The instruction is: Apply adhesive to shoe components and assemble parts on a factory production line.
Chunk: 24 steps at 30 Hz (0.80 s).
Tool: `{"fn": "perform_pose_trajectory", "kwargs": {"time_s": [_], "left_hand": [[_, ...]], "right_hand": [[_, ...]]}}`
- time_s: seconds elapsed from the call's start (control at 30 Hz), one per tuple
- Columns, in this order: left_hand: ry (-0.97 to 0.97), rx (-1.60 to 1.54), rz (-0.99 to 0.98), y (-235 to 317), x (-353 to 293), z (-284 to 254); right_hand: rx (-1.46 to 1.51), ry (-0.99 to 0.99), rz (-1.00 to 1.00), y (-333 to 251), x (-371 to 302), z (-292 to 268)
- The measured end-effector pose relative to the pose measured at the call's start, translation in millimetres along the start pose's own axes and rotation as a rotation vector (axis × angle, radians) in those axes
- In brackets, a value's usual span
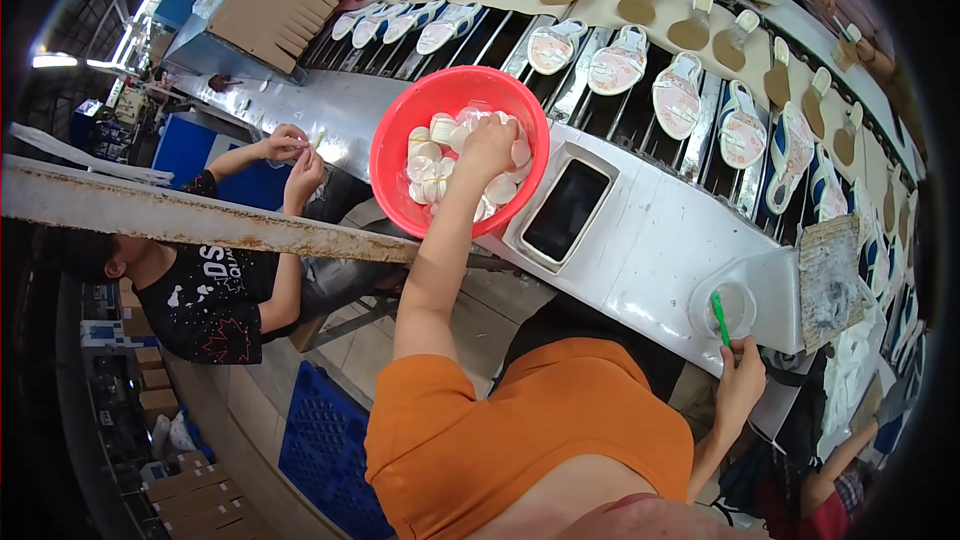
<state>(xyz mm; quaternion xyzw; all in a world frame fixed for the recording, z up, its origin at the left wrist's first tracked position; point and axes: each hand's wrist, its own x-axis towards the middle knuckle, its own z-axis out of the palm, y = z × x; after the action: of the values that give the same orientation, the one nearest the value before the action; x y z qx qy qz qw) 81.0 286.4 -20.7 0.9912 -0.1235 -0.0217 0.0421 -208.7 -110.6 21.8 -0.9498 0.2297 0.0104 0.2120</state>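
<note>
My left hand (pixel 488 147) reaches down into a red plastic basin (pixel 393 112) full of white rounded pads (pixel 425 152), some of them bundled with bands. Its fingers curl in among the pads, and what they grip is hidden. Low at the right, my right hand (pixel 741 380) is closed round the green handle of a brush (pixel 720 320). The brush tip rests over a small translucent bowl (pixel 738 302) on the white tabletop (pixel 640 265).
A dark-screened device in a white tray (pixel 568 210) lies beside the basin. Sandals (pixel 675 95) and soles line a roller conveyor (pixel 590 60) beyond. A rusty metal bar (pixel 200 205) crosses at left, near a seated co-worker (pixel 210 290). A stained cardboard piece (pixel 830 280) stands right.
</note>
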Motion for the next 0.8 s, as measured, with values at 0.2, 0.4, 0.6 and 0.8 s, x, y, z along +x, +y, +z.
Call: {"fn": "perform_pose_trajectory", "kwargs": {"time_s": [0.2,0.4,0.6,0.8], "left_hand": [[-0.077,-0.050,0.094,-14,3,8],[0.064,-0.194,0.012,-11,-1,-11],[-0.019,-0.690,0.051,-23,-5,-14],[0.159,-0.259,-0.157,-41,-10,-15]], "right_hand": [[0.073,0.039,0.071,11,-6,-10],[0.118,0.076,0.053,18,-5,-18],[0.182,0.059,0.016,7,-5,-24],[0.260,0.086,-0.005,10,-6,-24]]}}
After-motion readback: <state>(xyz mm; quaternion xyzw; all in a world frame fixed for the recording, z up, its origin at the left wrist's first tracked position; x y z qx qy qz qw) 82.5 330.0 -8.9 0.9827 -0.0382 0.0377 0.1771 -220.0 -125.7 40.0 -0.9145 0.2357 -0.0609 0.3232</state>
